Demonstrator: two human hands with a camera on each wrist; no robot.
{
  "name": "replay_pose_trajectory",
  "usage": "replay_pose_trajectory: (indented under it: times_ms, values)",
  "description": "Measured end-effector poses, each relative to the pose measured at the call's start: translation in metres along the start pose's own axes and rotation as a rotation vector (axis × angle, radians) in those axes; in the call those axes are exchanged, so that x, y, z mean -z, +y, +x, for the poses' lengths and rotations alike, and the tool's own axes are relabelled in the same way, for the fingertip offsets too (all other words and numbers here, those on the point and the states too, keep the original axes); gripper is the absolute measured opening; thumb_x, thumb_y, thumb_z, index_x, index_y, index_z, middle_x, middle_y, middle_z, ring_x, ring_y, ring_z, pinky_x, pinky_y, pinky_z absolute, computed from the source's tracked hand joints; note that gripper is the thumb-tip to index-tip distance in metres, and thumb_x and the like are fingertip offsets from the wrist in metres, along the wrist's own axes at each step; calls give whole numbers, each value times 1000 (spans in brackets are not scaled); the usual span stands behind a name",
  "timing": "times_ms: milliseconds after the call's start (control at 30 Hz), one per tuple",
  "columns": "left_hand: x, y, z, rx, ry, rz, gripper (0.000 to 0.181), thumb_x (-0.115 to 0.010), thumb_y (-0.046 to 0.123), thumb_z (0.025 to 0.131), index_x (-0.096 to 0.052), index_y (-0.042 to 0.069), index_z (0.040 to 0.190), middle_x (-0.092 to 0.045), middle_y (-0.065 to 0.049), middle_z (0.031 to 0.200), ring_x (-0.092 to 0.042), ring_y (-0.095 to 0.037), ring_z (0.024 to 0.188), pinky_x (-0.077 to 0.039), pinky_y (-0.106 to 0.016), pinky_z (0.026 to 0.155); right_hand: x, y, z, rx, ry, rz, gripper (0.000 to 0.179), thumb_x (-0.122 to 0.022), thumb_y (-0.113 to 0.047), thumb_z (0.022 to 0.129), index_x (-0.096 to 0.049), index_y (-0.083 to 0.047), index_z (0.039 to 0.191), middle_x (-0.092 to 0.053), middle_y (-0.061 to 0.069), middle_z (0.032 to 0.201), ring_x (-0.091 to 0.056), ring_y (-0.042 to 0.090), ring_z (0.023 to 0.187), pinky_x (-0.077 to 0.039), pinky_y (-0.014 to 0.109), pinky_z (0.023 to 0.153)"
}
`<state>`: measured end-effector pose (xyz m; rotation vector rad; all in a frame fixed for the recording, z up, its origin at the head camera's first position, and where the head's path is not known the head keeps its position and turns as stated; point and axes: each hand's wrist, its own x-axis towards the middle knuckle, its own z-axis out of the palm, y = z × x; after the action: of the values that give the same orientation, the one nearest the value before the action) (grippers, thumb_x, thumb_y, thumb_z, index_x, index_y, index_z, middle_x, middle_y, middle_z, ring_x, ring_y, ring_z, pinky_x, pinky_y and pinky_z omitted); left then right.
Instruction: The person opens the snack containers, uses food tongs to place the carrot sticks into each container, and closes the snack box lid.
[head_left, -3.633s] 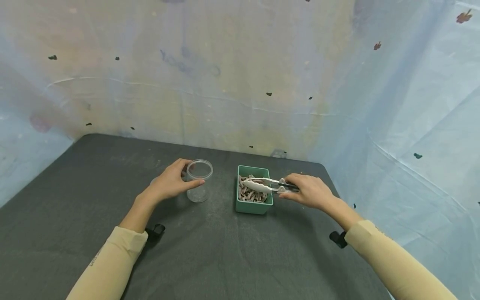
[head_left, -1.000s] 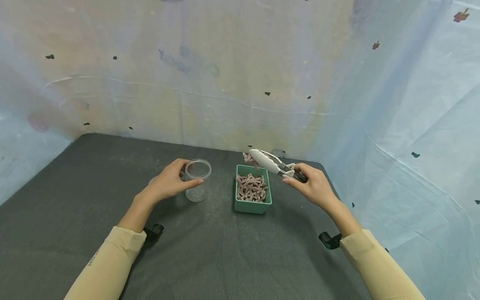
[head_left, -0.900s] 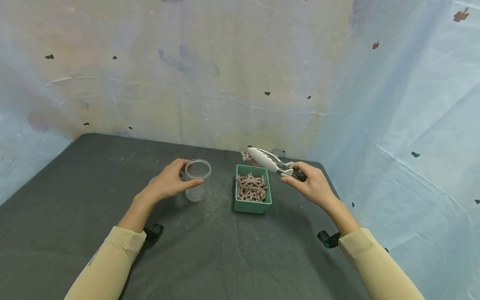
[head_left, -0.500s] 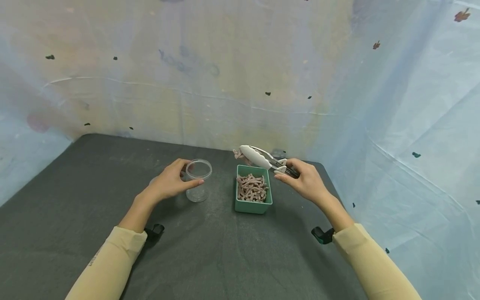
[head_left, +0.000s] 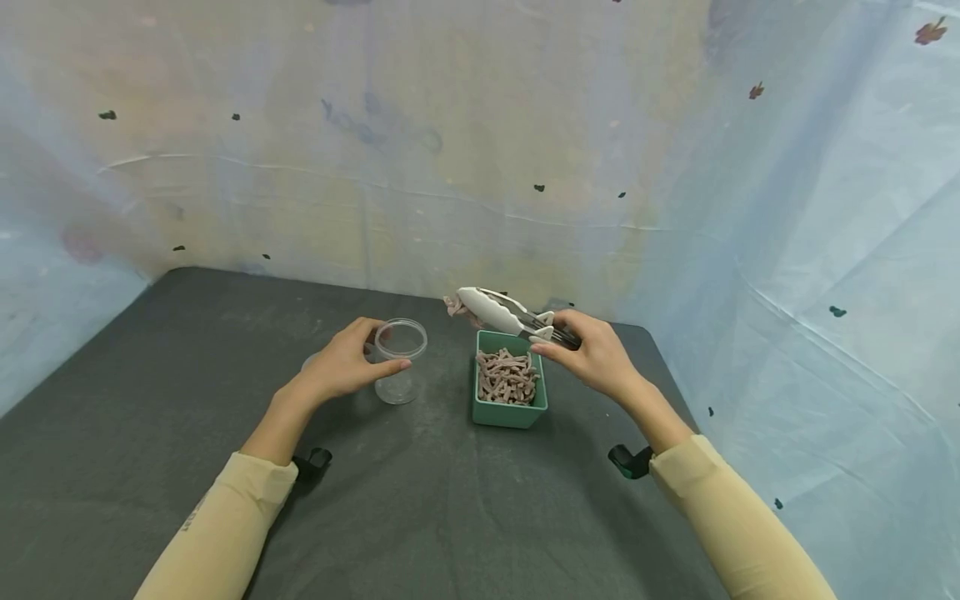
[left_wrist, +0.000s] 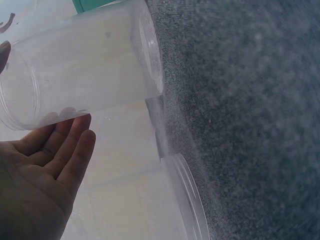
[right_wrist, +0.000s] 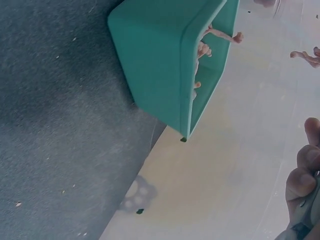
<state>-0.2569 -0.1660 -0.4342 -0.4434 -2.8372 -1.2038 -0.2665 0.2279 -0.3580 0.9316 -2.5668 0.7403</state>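
My left hand [head_left: 347, 360] steadies a clear plastic jar [head_left: 397, 387] upright on the table, thumb on one side of its rim and fingers on the other. In the left wrist view the jar [left_wrist: 90, 65] looks see-through with nothing inside. My right hand [head_left: 588, 350] grips white-tipped tongs [head_left: 491, 312], whose closed tips pinch a few pinkish-brown strips [head_left: 454, 306]. They hang in the air above the back of a green tub [head_left: 510, 415], between it and the jar. More such strips [head_left: 506, 377] fill much of the tub.
A second clear container [left_wrist: 185, 200] stands behind my left hand, mostly hidden in the head view. Dark grey cloth covers the table [head_left: 420, 517]. Plastic sheeting [head_left: 465, 150] hangs along the back and right side. Small crumbs [right_wrist: 18, 204] lie near the tub.
The tongs were down in the tub; they have risen out with several strips and moved left toward the jar. My left hand and the jar stay put.
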Motion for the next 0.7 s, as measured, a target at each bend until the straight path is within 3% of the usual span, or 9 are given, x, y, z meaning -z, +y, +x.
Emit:
replay_pose_trajectory:
  times_ms: [433,700]
  values:
    - [-1,-2,0,-8,4,0,80,-75,52,94,-48,-3,145,-53,-22,137,-56,-40,122,-50,-58,97,-14,-15,19,21,-38,46,39,-84,-26,90,-69,-9,122,-60,1,85,-45,15,65,-37,34,59]
    - [-1,-1,1,-6,-1,-5,80,-75,52,94,-47,-3,146,-52,-21,137,-55,-41,123,-50,-58,98,-25,-22,29,55,-58,71,36,-83,-26,91,-69,-8,120,-55,0,78,-43,15,63,-36,33,59]
